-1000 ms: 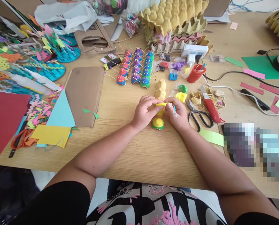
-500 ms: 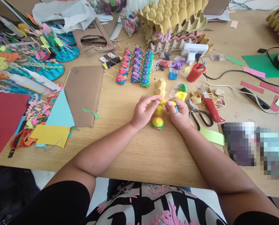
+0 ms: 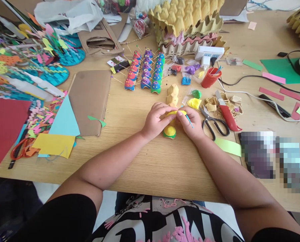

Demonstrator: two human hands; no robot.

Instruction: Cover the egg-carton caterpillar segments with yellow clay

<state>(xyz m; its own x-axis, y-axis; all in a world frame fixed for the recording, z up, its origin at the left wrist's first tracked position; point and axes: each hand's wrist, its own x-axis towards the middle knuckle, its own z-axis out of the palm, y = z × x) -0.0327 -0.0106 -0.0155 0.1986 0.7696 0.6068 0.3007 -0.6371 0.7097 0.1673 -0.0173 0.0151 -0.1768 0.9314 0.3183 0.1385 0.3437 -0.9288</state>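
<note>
A flattened piece of yellow clay (image 3: 177, 112) is pinched between my left hand (image 3: 156, 120) and my right hand (image 3: 193, 123). A thin blue tool (image 3: 189, 121) also sticks out from the fingers of my right hand. Just below the hands, a yellow dome with a green rim (image 3: 169, 131) rests on the table; part of the strip behind it is hidden by my fingers. Beyond them lies a bare egg-carton strip (image 3: 172, 95). Yellow clay (image 3: 194, 103) and green clay (image 3: 196, 94) sit on plastic to its right.
Black scissors (image 3: 216, 125) and a red-handled knife (image 3: 228, 116) lie at the right, near a red cup (image 3: 211, 78). Painted carton strips (image 3: 146, 69) with pins stand at the back, before stacked egg trays (image 3: 185, 20). Cardboard (image 3: 91, 101) is at the left.
My hands have drawn closer together on the yellow clay, and my left hand has shifted slightly right. The second yellow dome is now mostly covered by my fingers.
</note>
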